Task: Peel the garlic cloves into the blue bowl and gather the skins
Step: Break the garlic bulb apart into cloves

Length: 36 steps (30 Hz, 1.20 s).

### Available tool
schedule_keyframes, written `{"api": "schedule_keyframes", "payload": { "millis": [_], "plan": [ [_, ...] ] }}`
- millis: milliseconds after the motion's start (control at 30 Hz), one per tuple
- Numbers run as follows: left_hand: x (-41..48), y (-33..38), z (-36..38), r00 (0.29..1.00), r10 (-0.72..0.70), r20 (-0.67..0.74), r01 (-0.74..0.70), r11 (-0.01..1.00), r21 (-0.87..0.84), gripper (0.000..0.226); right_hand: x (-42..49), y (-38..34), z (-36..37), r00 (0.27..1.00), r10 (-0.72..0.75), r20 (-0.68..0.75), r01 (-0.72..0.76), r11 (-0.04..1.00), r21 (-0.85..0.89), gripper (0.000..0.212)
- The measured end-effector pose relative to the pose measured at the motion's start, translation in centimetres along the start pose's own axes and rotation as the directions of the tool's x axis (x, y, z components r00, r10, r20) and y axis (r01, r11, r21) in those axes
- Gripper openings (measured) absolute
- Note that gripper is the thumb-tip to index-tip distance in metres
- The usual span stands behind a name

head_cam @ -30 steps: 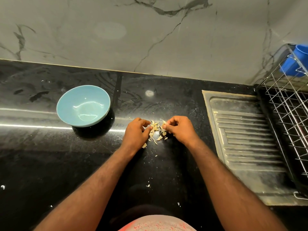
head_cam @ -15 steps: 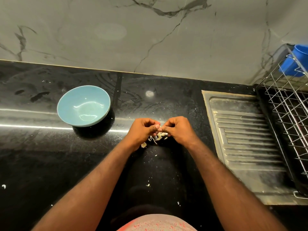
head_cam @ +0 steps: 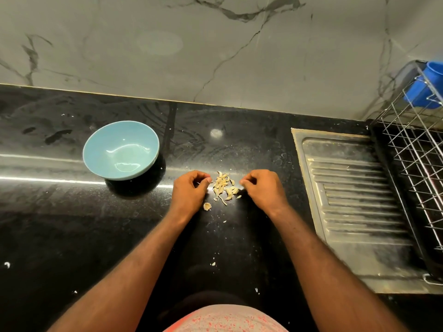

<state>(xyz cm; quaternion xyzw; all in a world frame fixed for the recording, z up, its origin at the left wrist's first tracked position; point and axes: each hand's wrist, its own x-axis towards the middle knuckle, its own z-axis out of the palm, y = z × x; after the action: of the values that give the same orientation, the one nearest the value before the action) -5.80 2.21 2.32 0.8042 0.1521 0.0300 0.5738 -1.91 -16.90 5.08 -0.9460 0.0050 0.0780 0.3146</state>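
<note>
A small pile of pale garlic skins (head_cam: 224,186) lies on the black counter between my hands. My left hand (head_cam: 189,191) rests just left of the pile with fingers curled and thumb tip near the skins. My right hand (head_cam: 262,188) rests just right of it, fingers curled too, fingertips at the pile's edge. I see nothing clearly held in either hand. One loose scrap (head_cam: 206,206) lies below my left hand. The light blue bowl (head_cam: 96,161) stands upright at the back left and looks empty.
A steel sink drainboard (head_cam: 354,202) is set into the counter on the right. Beyond it stands a wire dish rack (head_cam: 417,159) with a blue cup (head_cam: 429,89). A marble wall runs along the back. Tiny skin flecks (head_cam: 212,264) dot the counter.
My hands came together over the pile half a second ago, fingertips touching, and have now drawn apart to either side. The skins lie in a tighter heap and show again.
</note>
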Motion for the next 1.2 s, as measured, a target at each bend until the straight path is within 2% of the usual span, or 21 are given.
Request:
{"api": "schedule_keyframes", "payload": {
  "millis": [67, 100, 200, 267, 333, 467, 567, 700, 767, 867, 1000, 1100, 1200],
  "plan": [
    [-0.5, -0.8, -0.4, 0.996, 0.041, -0.077, -0.031, 0.992, 0.124, 0.003, -0.6, -1.1, 1.1, 0.996, -0.020, 0.087, 0.026, 0.998, -0.064, 0.016],
    [-0.9, -1.1, -0.5, 0.995, 0.047, -0.090, -0.029, 0.981, 0.194, 0.010, -0.9, -1.6, 1.6, 0.993, -0.023, 0.116, 0.036, 0.993, -0.116, 0.018],
    [-1.8, -1.1, -0.4, 1.000, 0.012, -0.018, -0.005, 0.932, 0.363, 0.032, -1.2, -2.7, 2.7, 0.991, -0.047, 0.122, 0.076, 0.966, -0.248, 0.011],
    [-1.9, -0.9, -0.2, 0.998, -0.017, 0.056, -0.010, 0.894, 0.448, 0.028, -1.2, -2.8, 2.9, 0.992, -0.041, 0.121, 0.071, 0.965, -0.251, 0.007],
    [-2.1, -0.7, 0.0, 0.994, -0.033, 0.102, -0.017, 0.887, 0.461, 0.015, -1.3, -2.4, 2.6, 0.993, -0.014, 0.116, 0.035, 0.982, -0.184, 0.005],
    [-3.0, -0.6, 1.0, 0.990, -0.028, 0.138, -0.020, 0.941, 0.337, 0.004, -1.5, -0.8, 1.5, 0.994, 0.060, 0.090, -0.061, 0.998, 0.008, 0.008],
    [-3.9, -0.9, 1.8, 0.988, -0.020, 0.155, -0.008, 0.983, 0.182, 0.003, -1.8, -0.3, 1.4, 0.996, 0.053, 0.074, -0.059, 0.995, 0.081, 0.012],
    [-4.3, -1.3, 2.1, 0.998, 0.014, 0.061, -0.017, 0.998, 0.058, 0.009, -2.2, -0.4, 1.7, 0.997, 0.029, 0.071, -0.045, 0.972, 0.232, 0.021],
    [-4.3, -0.9, 2.2, 0.995, -0.027, 0.092, 0.031, 0.999, -0.041, 0.014, -2.4, -0.7, 1.7, 0.997, 0.017, 0.081, -0.041, 0.953, 0.299, 0.014],
    [-4.3, 0.1, 2.3, 0.974, -0.054, 0.219, 0.099, 0.975, -0.198, 0.012, -3.3, -1.3, 2.0, 0.996, 0.033, 0.086, -0.067, 0.904, 0.423, 0.010],
    [-4.2, 0.4, 2.3, 0.949, -0.131, 0.286, 0.254, 0.856, -0.450, 0.012, -3.9, -1.4, 1.9, 0.986, 0.081, 0.149, -0.153, 0.806, 0.572, 0.010],
    [-4.0, 0.4, 2.1, 0.934, -0.155, 0.322, 0.298, 0.834, -0.464, 0.016, -3.9, -1.2, 1.5, 0.977, 0.073, 0.199, -0.183, 0.766, 0.616, 0.008],
    [-3.9, 0.6, 2.1, 0.927, -0.172, 0.334, 0.318, 0.832, -0.455, 0.016, -3.7, -1.1, 1.4, 0.979, 0.067, 0.192, -0.168, 0.797, 0.580, 0.007]
  ]
}}
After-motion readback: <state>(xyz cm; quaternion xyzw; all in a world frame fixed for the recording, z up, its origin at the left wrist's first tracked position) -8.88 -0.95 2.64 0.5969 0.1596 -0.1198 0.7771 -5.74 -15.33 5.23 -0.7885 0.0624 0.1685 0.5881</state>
